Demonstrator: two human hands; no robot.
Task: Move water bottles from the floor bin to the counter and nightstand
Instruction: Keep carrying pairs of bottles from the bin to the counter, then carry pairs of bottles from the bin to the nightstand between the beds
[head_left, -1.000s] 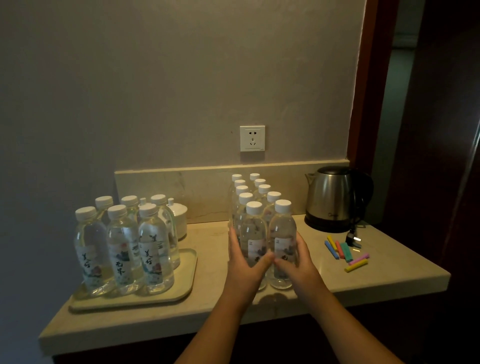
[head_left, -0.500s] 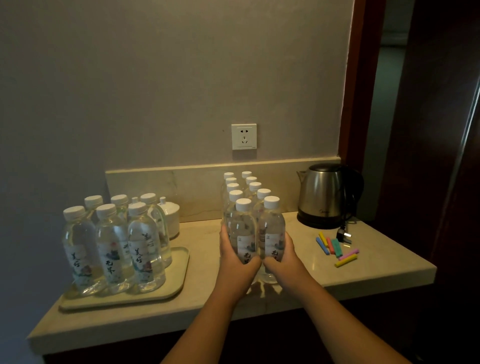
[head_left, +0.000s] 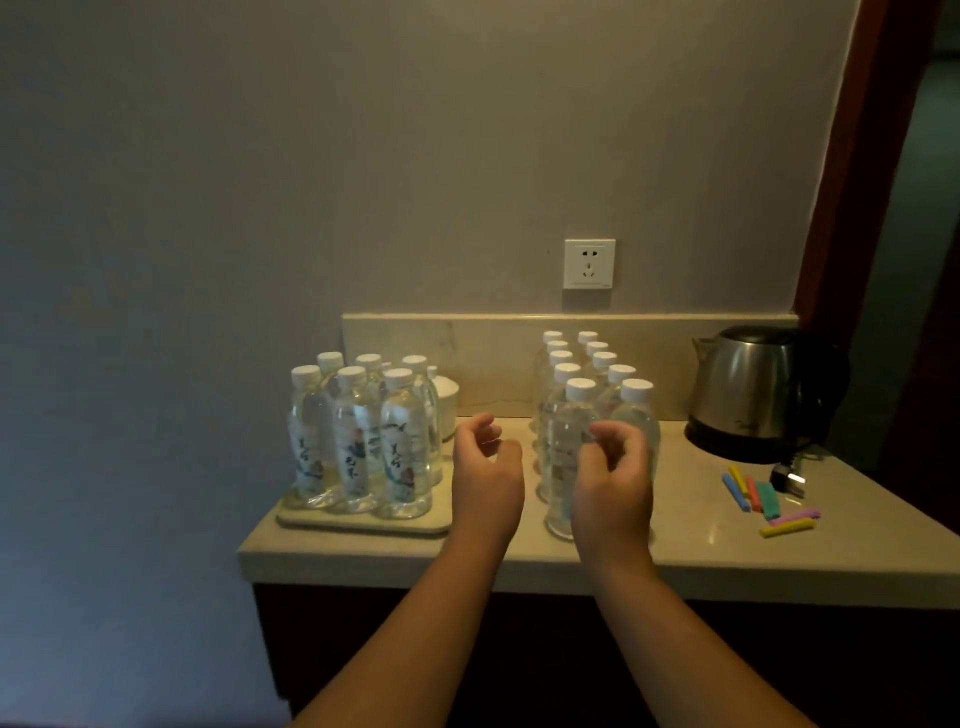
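Both hands have come off the front pair of water bottles (head_left: 579, 441), which they were clasping half a second ago; now the bottles stand free on the counter (head_left: 727, 551), upright, long axes vertical, heading a double file that runs back to the splashback. Left hand (head_left: 485, 470) hangs over bare counter in the gap between that file and the tray (head_left: 363, 525), fingers loosely curled, holding nothing. Right hand (head_left: 613, 475) sits directly in front of the front-right bottle, fingers likewise slack and curled, apart from the plastic as far as can be judged. Bottles lie just beyond and slightly right of the fingertips; right hand is nearer. Judgement: this pair is placed, and the next move is likely a withdrawal toward the floor bin, which is out of view, as is the nightstand. A second cluster of labelled bottles (head_left: 358, 441) stands on the tray to the left, a white lidded cup (head_left: 444, 395) behind it. Kettle (head_left: 753, 395) at far right, unplugged lead beside it, coloured sticks (head_left: 763, 501) scattered nearby, wall socket (head_left: 589, 263) above. Right hand hides the lower body of the front-right bottle; rear bottles show caps only; dim light blurs labels in the file.
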